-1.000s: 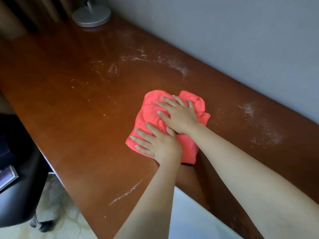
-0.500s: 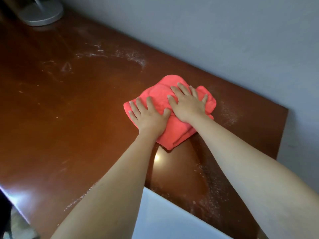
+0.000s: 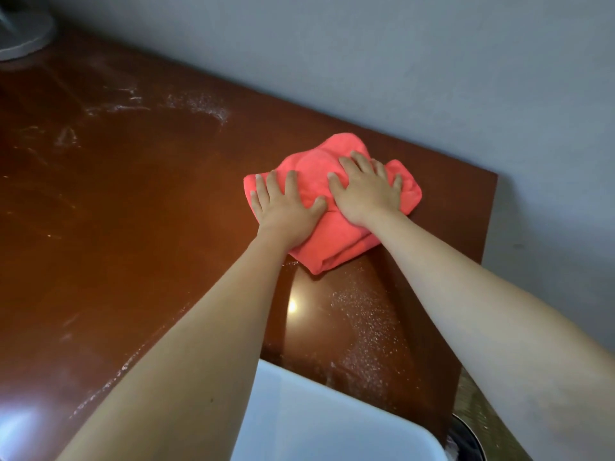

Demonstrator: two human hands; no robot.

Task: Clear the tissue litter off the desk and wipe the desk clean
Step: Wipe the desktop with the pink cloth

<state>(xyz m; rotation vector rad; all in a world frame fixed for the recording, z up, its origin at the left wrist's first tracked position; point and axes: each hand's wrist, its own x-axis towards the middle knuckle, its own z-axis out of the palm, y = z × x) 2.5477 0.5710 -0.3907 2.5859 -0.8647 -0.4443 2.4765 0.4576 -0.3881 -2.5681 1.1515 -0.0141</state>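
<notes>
Both hands lie flat on a bunched coral-pink cloth (image 3: 319,181) near the far right corner of the brown desk (image 3: 133,211). The left hand (image 3: 286,204) presses on the cloth's left part with its fingers straight and slightly spread, its thumb angled toward the other hand. The right hand (image 3: 366,188) presses on the cloth's right part, fingers likewise spread and extended (neither hand curls round the fabric). The two hands sit just beside each other, the left thumb near the base of the right hand; whether they touch cannot be told. A folded edge of the cloth sticks out toward the person between the two forearms.

The desk top is glossy and reflects a bright spot of light just in front of the cloth. White powdery residue (image 3: 362,331) is scattered on the surface between the cloth and the near edge, and more white streaks (image 3: 196,104) run across the far part of the desk to the left. A round grey base (image 3: 23,34) stands at the desk's far left corner, against the pale wall (image 3: 399,61). A white container (image 3: 319,417) shows its rim at the bottom of the view, between the arms
</notes>
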